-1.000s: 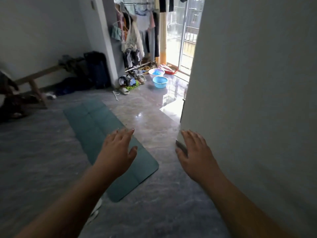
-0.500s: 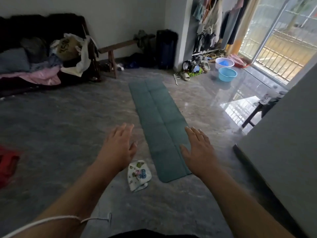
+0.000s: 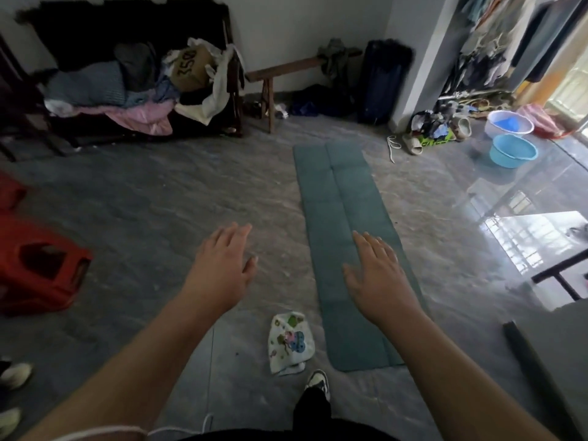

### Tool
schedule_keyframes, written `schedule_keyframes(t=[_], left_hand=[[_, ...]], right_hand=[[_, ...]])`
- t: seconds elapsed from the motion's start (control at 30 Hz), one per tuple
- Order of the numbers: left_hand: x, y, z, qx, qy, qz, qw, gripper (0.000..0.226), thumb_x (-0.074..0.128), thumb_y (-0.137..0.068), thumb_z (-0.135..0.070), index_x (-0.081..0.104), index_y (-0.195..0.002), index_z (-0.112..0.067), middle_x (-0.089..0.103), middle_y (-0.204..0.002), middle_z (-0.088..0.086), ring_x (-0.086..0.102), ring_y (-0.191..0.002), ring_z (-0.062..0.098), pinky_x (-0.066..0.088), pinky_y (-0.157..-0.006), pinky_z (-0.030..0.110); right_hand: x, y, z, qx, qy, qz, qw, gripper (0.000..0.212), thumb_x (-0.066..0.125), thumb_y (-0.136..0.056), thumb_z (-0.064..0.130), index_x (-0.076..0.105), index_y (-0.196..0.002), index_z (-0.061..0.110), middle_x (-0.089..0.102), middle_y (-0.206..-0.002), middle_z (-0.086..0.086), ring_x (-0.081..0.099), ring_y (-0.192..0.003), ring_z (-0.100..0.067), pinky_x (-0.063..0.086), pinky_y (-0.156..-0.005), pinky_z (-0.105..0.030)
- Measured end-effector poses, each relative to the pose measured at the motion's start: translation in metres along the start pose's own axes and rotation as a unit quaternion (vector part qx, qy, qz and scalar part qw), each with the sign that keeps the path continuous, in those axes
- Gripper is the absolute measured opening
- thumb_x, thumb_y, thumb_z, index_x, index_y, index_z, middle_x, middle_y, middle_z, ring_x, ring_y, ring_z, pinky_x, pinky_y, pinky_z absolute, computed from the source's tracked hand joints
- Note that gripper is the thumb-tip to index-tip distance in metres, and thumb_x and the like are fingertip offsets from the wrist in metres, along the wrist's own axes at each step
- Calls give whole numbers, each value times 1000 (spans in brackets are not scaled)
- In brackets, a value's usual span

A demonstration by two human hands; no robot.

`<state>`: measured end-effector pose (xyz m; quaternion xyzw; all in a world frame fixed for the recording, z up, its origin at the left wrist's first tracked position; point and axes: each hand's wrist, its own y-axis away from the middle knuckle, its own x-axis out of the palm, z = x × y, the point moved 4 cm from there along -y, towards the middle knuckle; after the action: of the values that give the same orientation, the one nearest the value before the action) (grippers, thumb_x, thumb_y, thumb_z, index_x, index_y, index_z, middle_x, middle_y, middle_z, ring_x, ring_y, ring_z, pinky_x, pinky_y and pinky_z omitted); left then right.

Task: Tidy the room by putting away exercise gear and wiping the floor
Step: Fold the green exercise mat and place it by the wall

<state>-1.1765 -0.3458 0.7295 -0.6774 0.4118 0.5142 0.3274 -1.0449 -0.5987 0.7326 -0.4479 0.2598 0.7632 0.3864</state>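
Mat [image 3: 343, 237], long and green, lies flat on the gray floor [image 3: 159, 202], with a small cloth [image 3: 290, 343] beside its near end. The left hand [image 3: 222, 268] and right hand [image 3: 377, 278] hang open and hold nothing. Best to bend down and roll from the near end, keeping the edges lined up. One shoe [image 3: 316, 380] shows; the other foot is hidden.

Bare floor [image 3: 159, 198] around cloth [image 3: 290, 342]
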Motion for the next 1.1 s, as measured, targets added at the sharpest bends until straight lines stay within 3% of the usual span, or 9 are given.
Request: schedule_keyframes(t=[0.23,0.53,0.83,1.1], left_hand=[[-8,-108,39,-40,2,-16,999,65,57,-90,-38,36,-148,-16,43,-150,17,38,-138,37,34,-113,51],[-2,-265,132,-52,34,-17,998,65,51,-90,-42,37,-148,-15,43,-150,17,38,-138,35,32,-114,50],[-11,-481,208,81,14,69,994,68,47,-92,-45,27,-151,-20,36,-155,13,32,-141,33,29,-115,49],[17,-614,171,204,15,132,970,67,50,-94,-40,25,-153,-19,32,-157,13,28,-143,32,24,-118,48]], right_hand=[[10,-132,39,-44,17,34,998,68,44,-99,44,17,-158,22,19,-165,-3,12,-151,-23,18,-123,-43],[40,-300,93,-40,38,38,998,68,45,-99,43,18,-157,21,23,-163,-4,14,-150,-24,21,-122,-44],[81,-450,156,85,1,2,996,68,46,-99,42,18,-158,22,23,-164,-2,14,-151,-22,21,-122,-44],[84,-512,117,213,-20,-40,976,69,46,-99,45,18,-158,23,20,-165,1,10,-152,-21,20,-123,-42]])
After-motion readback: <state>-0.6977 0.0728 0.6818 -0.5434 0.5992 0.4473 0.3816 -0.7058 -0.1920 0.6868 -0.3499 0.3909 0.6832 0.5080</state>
